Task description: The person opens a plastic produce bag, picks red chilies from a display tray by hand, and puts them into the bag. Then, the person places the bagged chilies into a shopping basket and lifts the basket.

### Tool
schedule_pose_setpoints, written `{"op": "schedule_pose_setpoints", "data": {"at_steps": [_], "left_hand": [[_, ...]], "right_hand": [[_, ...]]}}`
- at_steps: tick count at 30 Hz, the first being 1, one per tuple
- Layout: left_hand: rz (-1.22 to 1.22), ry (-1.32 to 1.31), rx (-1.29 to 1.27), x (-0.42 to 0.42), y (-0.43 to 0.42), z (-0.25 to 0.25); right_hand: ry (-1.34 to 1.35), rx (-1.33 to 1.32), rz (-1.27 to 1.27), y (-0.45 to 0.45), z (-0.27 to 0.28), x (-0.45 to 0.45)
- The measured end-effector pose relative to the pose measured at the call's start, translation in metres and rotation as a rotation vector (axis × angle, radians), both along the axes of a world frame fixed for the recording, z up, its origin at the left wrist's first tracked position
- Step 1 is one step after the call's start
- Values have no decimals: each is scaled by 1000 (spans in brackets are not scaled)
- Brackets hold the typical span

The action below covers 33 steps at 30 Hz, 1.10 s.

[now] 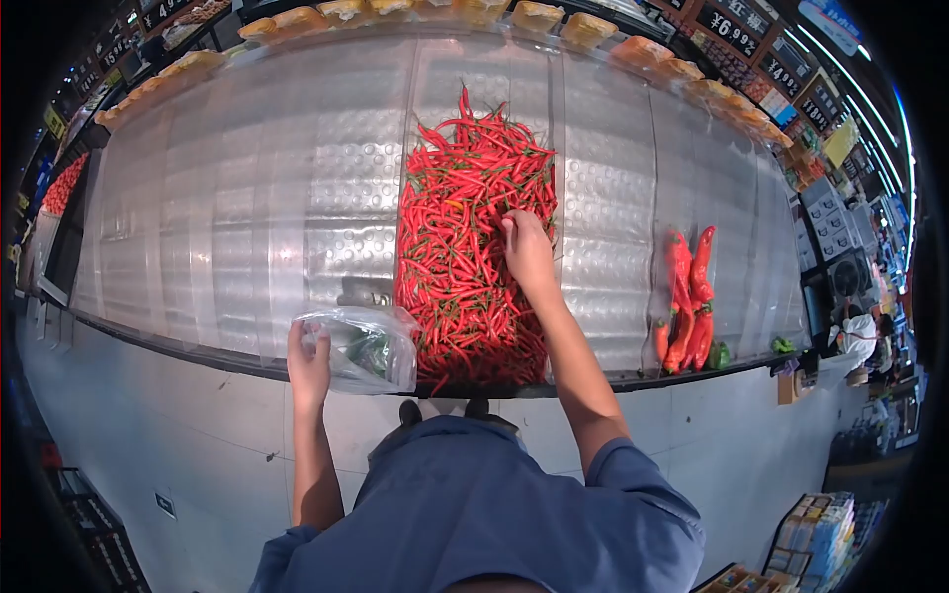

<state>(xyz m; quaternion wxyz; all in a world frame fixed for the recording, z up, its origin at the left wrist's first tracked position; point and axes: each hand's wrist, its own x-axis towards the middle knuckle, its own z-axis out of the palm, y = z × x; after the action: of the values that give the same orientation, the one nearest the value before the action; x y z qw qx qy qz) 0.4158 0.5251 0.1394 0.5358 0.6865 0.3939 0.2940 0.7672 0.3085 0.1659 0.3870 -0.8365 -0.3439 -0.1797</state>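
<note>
A heap of thin red chili peppers (460, 252) with green stems fills the middle strip of the display counter. My right hand (530, 255) reaches over the heap's right side, fingers drawn together at the peppers. Whatever lies between those fingertips is too small to make out. At the counter's front edge, my left hand (308, 364) grips the rim of a clear plastic bag (395, 341), its fingers closed on the film. Something green shows through the bag, left of the heap.
Large red peppers (682, 296) lie at the right, with a green pepper (720, 355) beside them. The metal counter (356, 198) has clear dividers and a dark front edge. Yellow wrapped packs (534, 16) line the back. A person (856, 341) is at far right.
</note>
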Motion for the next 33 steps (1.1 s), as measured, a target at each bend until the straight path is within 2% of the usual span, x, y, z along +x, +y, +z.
{"op": "schedule_pose_setpoints", "data": {"at_steps": [1,4,8,10,11,13,14,15,17,18,25,27,31,32,33], "left_hand": [[-8,0,18,-1,1,-2],[0,-9,24,-2,-2,1],[13,-19,11,-5,-6,2],[25,-12,16,-8,-6,1],[32,-4,19,-8,-6,0],[36,0,5,-10,-8,4],[33,6,-7,-10,-8,8],[25,5,-12,-10,-10,10],[41,3,-19,-8,-12,13],[26,39,-17,-8,-12,13],[-7,31,-28,2,-17,12],[0,33,-20,4,-18,14],[-5,40,-25,6,-17,15],[-14,41,-13,7,-18,16],[-22,42,-2,7,-18,16]], "right_hand": [[-3,3,3,6,-2,1],[-27,-228,-128,19,-10,7],[39,-189,-109,27,-14,12],[60,-24,-115,24,-9,9],[57,-24,-110,22,-13,13],[97,365,-7,15,-12,16],[1002,741,135,7,-12,18],[998,740,126,-2,-5,14],[1508,1334,620,-23,3,7],[1559,1377,688,-29,4,3],[1564,1387,818,-47,9,-20],[1585,1369,928,-52,2,-20],[1579,1358,891,-59,0,-20],[1545,1338,771,-60,3,-20],[1498,1276,812,-61,5,-18]]}}
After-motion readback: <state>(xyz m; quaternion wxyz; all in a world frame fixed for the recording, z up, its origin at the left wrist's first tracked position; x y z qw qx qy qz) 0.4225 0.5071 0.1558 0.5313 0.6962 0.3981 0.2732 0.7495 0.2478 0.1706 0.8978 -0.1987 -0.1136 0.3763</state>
